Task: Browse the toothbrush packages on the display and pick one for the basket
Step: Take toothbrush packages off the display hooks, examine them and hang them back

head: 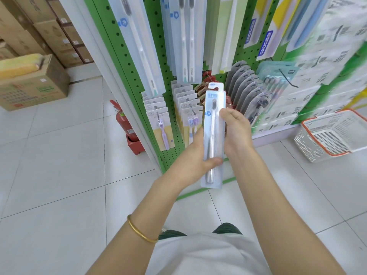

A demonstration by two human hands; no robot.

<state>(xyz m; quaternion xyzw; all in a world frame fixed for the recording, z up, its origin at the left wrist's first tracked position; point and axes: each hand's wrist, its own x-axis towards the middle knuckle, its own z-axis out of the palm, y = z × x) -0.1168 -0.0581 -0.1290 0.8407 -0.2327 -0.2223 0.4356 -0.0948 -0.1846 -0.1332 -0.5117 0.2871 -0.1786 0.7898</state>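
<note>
Nearest to me is a white shirt front (206,255), with both bare forearms reaching out from it; a thin gold bangle (141,231) circles the left wrist. Both hands are closed on one long clear plastic toothbrush package with a white card top (213,135), held upright just in front of the green pegboard display (127,56). I have the left hand (195,157) wrapped round the lower part, thumb pressed across the front near the brush handle. The right hand (236,132) grips the right edge higher up, fingers curled behind it and the thumb near the bristles. Inside the package I can see a single pale toothbrush with dark bristles, head up.

More toothbrush packs (186,36) hang on the display's pegs behind, long ones above and shorter carded ones below. A white plastic shopping basket with an orange rim (335,133) sits on the white tiled floor (59,165) to the right, well apart from the hands. A red fire extinguisher (125,124) stands at the display's left end, with brown cardboard boxes (37,86) beyond it.
</note>
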